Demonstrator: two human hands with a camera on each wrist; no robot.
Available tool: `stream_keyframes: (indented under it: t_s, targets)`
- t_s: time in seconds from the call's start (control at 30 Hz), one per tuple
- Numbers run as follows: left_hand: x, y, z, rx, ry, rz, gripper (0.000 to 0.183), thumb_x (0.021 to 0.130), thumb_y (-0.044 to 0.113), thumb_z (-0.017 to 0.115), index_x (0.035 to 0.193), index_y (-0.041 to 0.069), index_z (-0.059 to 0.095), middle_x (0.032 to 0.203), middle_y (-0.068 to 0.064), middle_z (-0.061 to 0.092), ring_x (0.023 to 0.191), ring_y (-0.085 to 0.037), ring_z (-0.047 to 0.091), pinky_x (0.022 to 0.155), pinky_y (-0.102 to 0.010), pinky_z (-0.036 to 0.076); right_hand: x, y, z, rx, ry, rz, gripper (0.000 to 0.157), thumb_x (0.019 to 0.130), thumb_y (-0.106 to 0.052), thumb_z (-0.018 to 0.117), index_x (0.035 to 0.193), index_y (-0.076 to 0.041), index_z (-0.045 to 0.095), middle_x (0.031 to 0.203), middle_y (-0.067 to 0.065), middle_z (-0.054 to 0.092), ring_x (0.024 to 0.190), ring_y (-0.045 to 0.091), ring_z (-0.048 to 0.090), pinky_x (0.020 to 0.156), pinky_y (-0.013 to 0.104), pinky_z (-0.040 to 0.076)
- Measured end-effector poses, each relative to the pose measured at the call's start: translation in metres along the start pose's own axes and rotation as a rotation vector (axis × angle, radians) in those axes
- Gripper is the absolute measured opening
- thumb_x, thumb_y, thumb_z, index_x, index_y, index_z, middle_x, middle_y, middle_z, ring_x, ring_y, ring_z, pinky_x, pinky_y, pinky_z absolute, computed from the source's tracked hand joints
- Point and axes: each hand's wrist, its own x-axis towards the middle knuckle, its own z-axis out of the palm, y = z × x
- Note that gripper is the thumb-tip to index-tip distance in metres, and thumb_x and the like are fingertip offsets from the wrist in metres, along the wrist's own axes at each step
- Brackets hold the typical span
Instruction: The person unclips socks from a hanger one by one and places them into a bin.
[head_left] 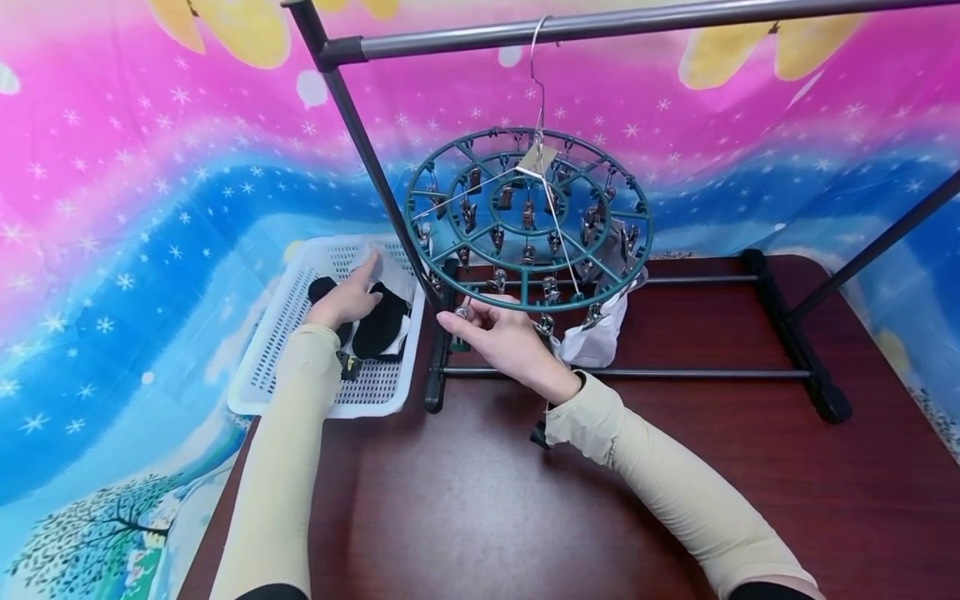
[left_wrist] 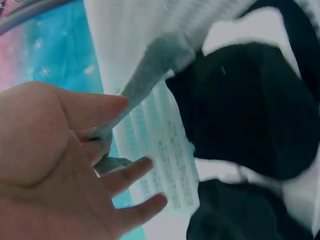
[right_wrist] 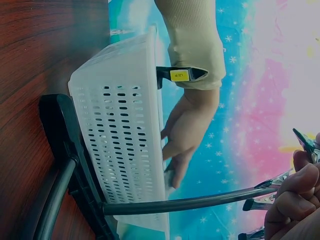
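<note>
My left hand reaches into the white plastic basket at the left. In the left wrist view its thumb and index finger pinch a light grey sock, stretched from the fingers toward the basket's contents. Black socks lie beside it. My right hand is at the near left edge of a round green clip hanger, pinching one of its metal clips. A white cloth item hangs from the hanger's right side. Other clips dangle from its rings.
The hanger hooks onto the top bar of a dark metal rack. The rack's foot stands right beside the basket, its post leaning between basket and hanger. Lower bars run above the red-brown table. A patterned cloth backs everything.
</note>
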Motion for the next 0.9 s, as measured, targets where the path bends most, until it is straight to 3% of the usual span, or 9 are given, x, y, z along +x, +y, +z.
stream_keyframes:
  t_s: [0.13,0.3,0.53,0.8,0.9]
  targets:
    - [-0.002,-0.009,-0.007,0.171,0.012,-0.053,0.072,0.11,0.018,0.04,0.167,0.019,-0.004,0.173,-0.021,0.008,0.158,-0.047,0.003,0.126,-0.064,-0.001,0.001,-0.001,-0.001,0.0,0.001,-0.003,0.032,0.098,-0.034,0.073,0.078,-0.013,0.059,0.071,0.0,0.047,0.071,0.019,0.046,0.069,0.031,0.034]
    - [-0.006,-0.019,-0.014,0.271,-0.021,-0.089,0.067,0.11,0.021,0.037,0.167,0.013,0.003,0.172,-0.024,0.009,0.157,-0.051,-0.002,0.122,-0.07,-0.008,0.001,-0.001,-0.001,-0.016,-0.006,0.056,0.031,0.098,-0.04,0.072,0.084,-0.015,0.062,0.075,0.0,0.049,0.074,0.019,0.047,0.069,0.032,0.035]
    - [-0.008,-0.032,-0.015,0.273,-0.041,-0.142,0.069,0.11,0.026,0.04,0.167,0.008,0.004,0.17,-0.026,0.014,0.156,-0.049,0.009,0.123,-0.07,0.001,-0.001,-0.002,-0.001,-0.036,-0.01,0.062,0.032,0.098,-0.041,0.071,0.083,-0.015,0.061,0.074,0.0,0.048,0.071,0.019,0.044,0.065,0.032,0.033]
    - [-0.013,-0.043,-0.014,0.146,-0.086,-0.215,0.071,0.108,0.015,0.033,0.165,0.005,-0.009,0.169,-0.03,0.008,0.154,-0.051,0.017,0.125,-0.062,0.019,-0.004,-0.004,0.0,-0.035,-0.027,0.112,0.031,0.097,-0.045,0.071,0.087,-0.017,0.063,0.075,0.0,0.049,0.07,0.019,0.045,0.064,0.033,0.034]
    - [-0.016,-0.045,-0.013,0.177,-0.071,-0.216,0.07,0.108,0.017,0.038,0.164,-0.001,0.001,0.166,-0.033,0.017,0.151,-0.052,0.025,0.123,-0.062,0.025,-0.004,-0.004,0.0,-0.04,-0.03,0.122,0.031,0.097,-0.046,0.071,0.088,-0.017,0.064,0.075,0.0,0.05,0.069,0.019,0.046,0.064,0.033,0.034]
